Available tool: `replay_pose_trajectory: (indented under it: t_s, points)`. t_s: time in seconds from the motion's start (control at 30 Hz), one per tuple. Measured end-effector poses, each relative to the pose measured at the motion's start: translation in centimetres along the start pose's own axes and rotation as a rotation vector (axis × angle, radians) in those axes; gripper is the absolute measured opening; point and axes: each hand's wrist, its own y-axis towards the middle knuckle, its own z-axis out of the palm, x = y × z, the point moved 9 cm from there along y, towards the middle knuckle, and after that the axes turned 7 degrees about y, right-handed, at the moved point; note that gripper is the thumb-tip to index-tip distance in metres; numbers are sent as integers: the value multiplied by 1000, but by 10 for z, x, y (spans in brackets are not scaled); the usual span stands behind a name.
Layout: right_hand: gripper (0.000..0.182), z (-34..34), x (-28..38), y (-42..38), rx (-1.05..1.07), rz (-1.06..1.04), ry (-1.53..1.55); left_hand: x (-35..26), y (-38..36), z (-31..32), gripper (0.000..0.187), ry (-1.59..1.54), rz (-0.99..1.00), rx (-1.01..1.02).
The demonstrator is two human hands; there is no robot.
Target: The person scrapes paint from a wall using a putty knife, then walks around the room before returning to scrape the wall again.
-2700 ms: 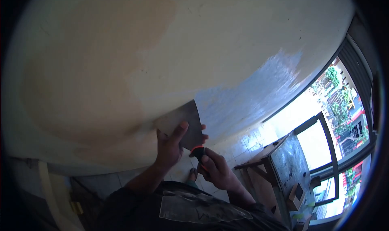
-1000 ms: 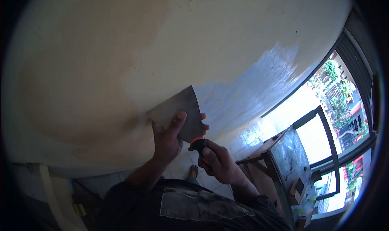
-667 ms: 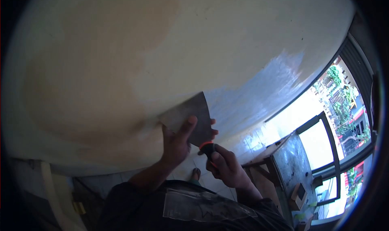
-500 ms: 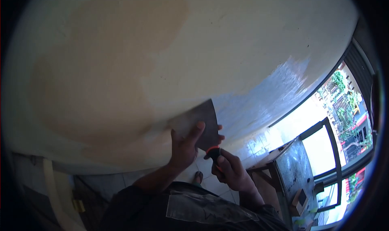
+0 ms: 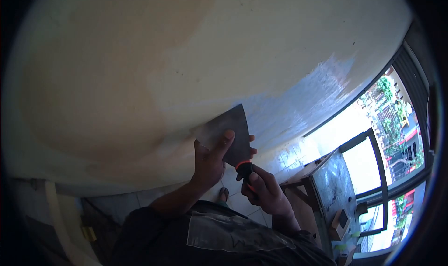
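A wide metal scraper [image 5: 235,133] with a black and red handle is held in front of the wall [image 5: 200,75], its blade tilted and its upper edge close to or touching the surface. My right hand [image 5: 268,193] is wrapped round the handle. My left hand [image 5: 211,161] grips the blade, thumb on the near face and fingertips showing past the far edge. The wall is cream, with darker tan areas at the left and a whitish-blue patch [image 5: 322,84] at the right.
A worn table [image 5: 333,186] with a small box [image 5: 340,224] on it stands at the lower right, beside a dark frame [image 5: 382,177]. Beyond is a bright opening with plants [image 5: 389,121]. My foot [image 5: 224,193] shows on the tiled floor [image 5: 240,203]. A pale post [image 5: 56,214] stands lower left.
Both hands and the scraper appear slightly higher in the view. The background has shifted a little to the left, and the picture is darker.
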Motion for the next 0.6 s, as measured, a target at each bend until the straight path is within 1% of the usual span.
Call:
replay_pose_trajectory:
  t_s: [0.1, 0.2, 0.3, 0.4, 0.5, 0.6]
  points:
    - [37, 14, 11, 1, 16, -18, 34, -11, 5, 3, 39, 8, -43, 61]
    - [37, 4, 7, 1, -45, -48, -30, -7, 3, 2, 40, 19, -24, 55]
    - [36, 5, 5, 1, 2, 8, 28, -3, 4, 0, 33, -39, 29, -37]
    - [45, 8, 10, 1, -76, -77, -52, -11, 5, 5, 33, 23, -17, 47]
    - [36, -2, 5, -2, -41, -26, -32, 2, 2, 2, 32, 18, -3, -12]
    - [36, 6, 12, 0, -6, -22, 12, -8, 5, 7, 38, -12, -26, 31]
